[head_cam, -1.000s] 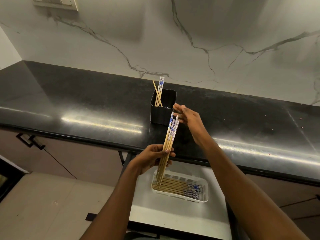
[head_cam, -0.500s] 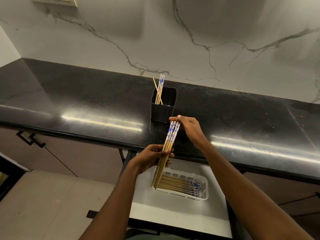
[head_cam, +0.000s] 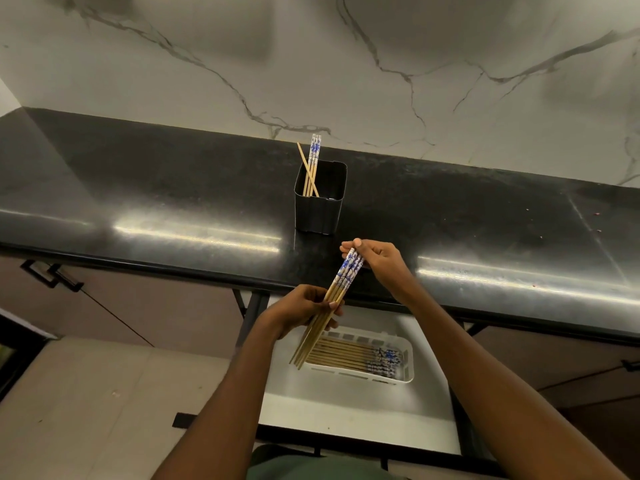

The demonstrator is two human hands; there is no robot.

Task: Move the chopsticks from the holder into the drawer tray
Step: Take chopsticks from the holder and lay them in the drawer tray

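Note:
A bundle of bamboo chopsticks (head_cam: 347, 271) with blue-and-white tops slants over the counter's front edge, tips down above the tray's left end. My left hand (head_cam: 304, 308) grips the bundle at mid-length. My right hand (head_cam: 375, 259) pinches its patterned top ends. A black square holder (head_cam: 320, 209) stands on the counter beyond my hands, with a few chopsticks (head_cam: 312, 164) leaning in its left corner. Below, a white slotted tray (head_cam: 408, 367) in the open drawer holds several chopsticks (head_cam: 349, 355) lying flat, patterned ends to the right.
The black stone counter (head_cam: 138, 188) runs the full width, backed by a marble wall. The open white drawer (head_cam: 346, 414) sticks out below its edge towards me. Closed cabinet doors with a dark handle (head_cam: 52, 275) lie to the left, over a tiled floor.
Both hands have brought the bundle lower and towards me, away from the holder. The bundle's tips now hang over the left end of the tray.

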